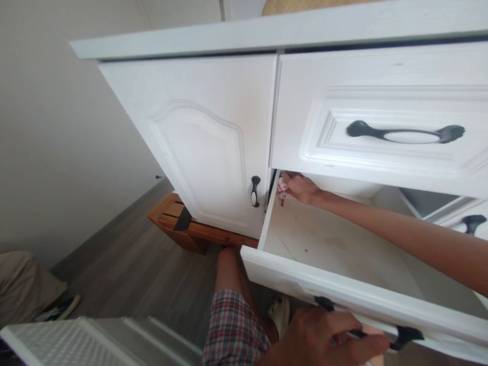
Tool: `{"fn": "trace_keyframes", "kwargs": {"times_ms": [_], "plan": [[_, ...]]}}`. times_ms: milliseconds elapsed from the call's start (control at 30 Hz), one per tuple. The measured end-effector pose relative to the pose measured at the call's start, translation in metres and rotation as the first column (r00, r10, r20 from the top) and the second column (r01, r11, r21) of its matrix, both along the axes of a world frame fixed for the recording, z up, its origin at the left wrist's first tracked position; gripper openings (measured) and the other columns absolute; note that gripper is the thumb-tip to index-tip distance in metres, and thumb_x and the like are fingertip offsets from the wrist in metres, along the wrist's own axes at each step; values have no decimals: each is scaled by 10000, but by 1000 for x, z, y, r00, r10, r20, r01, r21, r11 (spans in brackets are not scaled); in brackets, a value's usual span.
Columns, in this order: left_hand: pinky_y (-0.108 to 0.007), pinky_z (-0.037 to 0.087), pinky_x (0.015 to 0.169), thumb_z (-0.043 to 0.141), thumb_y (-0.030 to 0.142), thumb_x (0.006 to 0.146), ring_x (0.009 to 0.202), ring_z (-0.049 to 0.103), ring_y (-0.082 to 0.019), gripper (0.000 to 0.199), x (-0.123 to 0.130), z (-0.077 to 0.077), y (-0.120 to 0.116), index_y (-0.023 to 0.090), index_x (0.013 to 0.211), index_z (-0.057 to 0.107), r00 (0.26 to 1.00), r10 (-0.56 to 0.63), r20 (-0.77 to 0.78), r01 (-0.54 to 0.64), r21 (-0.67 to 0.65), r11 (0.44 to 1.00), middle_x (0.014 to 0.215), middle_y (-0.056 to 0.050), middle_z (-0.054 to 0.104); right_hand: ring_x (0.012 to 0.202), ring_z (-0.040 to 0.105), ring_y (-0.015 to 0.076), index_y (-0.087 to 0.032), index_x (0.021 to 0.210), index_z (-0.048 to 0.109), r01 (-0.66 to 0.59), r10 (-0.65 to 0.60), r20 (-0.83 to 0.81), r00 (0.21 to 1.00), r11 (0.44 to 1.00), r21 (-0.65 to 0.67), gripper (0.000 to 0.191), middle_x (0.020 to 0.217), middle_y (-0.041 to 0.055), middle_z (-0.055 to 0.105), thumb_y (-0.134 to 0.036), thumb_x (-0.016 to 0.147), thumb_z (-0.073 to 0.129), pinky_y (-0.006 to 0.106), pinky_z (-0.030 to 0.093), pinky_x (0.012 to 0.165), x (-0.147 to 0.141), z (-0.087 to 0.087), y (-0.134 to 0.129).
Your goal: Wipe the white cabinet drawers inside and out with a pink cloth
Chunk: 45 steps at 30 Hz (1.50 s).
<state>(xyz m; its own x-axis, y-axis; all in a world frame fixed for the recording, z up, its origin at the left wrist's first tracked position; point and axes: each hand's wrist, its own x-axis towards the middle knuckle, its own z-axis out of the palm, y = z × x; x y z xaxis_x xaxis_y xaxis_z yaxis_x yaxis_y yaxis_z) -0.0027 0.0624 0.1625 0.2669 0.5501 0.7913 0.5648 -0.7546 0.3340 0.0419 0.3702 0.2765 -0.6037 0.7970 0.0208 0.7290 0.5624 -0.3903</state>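
While the left hand (324,338) closes its fingers around the dark handle (400,334) on the front of a pulled-out white drawer (343,292), the right hand (301,187) reaches deep into that drawer's far left corner, its bare forearm stretched across the open box. The right hand's fingers are curled onto a small white cloth with red marks (282,189), pressed into the corner just under the drawer above; how tightly it grips cannot be told. Between the two hands lies the pale drawer floor, showing a few faint brownish stains. Directly above the right hand sits a closed drawer front with a black and white handle (406,133). Just beside the right hand, on its left, is a white cabinet door (198,142) with an arched panel and a small dark pull (255,191). Below that door, well left of the hands, a wooden knife block (179,223) lies on the grey floor. Near the left hand are the person's bare knee and plaid shorts (232,328).
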Motion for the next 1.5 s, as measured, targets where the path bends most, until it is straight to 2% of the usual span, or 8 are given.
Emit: {"fn": "trace_keyframes", "kwargs": {"times_ms": [133,233,333,467,733,1067,1333,1500], "plan": [[-173,615,859,536,282,1159,834,727,-50,285,-6,15,0,292,1393,698,999,-35,-4,35,-13,999,1097,43,766,1354,565,352,-158,1228,601,-19,11,88,996,996,87,295,1394,208,640,-173,939,656,449,464,1131,2,-6,-1],[-193,599,865,527,266,1167,902,735,-72,278,-7,21,-1,285,1383,700,999,-16,32,16,0,1000,1107,36,771,1351,577,337,-176,1202,619,-66,55,124,991,994,90,264,1351,168,664,-206,943,666,430,468,1135,4,-3,0],[-203,586,852,546,252,1157,880,722,-79,275,-5,19,-2,292,1375,709,998,1,56,-1,3,1000,1115,33,769,1072,685,275,-215,1186,625,-122,120,137,983,992,11,240,1147,94,724,-300,966,665,368,527,954,11,4,2],[-201,581,835,541,257,1159,865,712,-82,287,-5,15,-2,289,1394,702,1000,9,28,-9,17,1000,1090,27,758,752,634,204,-240,1170,615,-177,195,131,972,974,-141,244,872,14,690,-376,969,639,314,470,737,21,8,2],[-186,611,815,495,246,1163,814,716,-62,313,-5,20,-1,282,1425,663,1000,-11,11,11,8,1000,1088,22,739,930,636,221,-227,1070,656,-299,315,96,944,942,-152,182,1031,36,715,-301,903,656,308,470,838,25,13,-19],[-168,628,872,487,283,1164,812,708,-40,376,-5,6,-5,326,1523,592,991,-85,-105,70,-137,988,1161,23,730,1037,619,239,-255,1055,703,-528,535,-21,845,827,-191,116,1113,38,719,-278,961,638,341,458,972,38,18,-51],[-168,619,951,510,314,1154,934,727,-42,389,-3,-1,-3,335,1539,563,945,-115,-305,68,-160,985,1332,-14,698,1059,602,254,-245,1060,652,-485,498,105,861,865,-128,106,1119,67,678,-333,1003,632,383,453,1016,36,8,-50],[-154,621,921,529,305,1148,934,731,-45,378,-1,-4,-3,337,1521,585,951,-103,-293,57,-163,985,1297,-9,708,1061,586,253,-255,1046,633,-474,483,118,868,875,-98,107,1119,67,668,-352,1004,615,380,460,1020,38,7,-51]]}}
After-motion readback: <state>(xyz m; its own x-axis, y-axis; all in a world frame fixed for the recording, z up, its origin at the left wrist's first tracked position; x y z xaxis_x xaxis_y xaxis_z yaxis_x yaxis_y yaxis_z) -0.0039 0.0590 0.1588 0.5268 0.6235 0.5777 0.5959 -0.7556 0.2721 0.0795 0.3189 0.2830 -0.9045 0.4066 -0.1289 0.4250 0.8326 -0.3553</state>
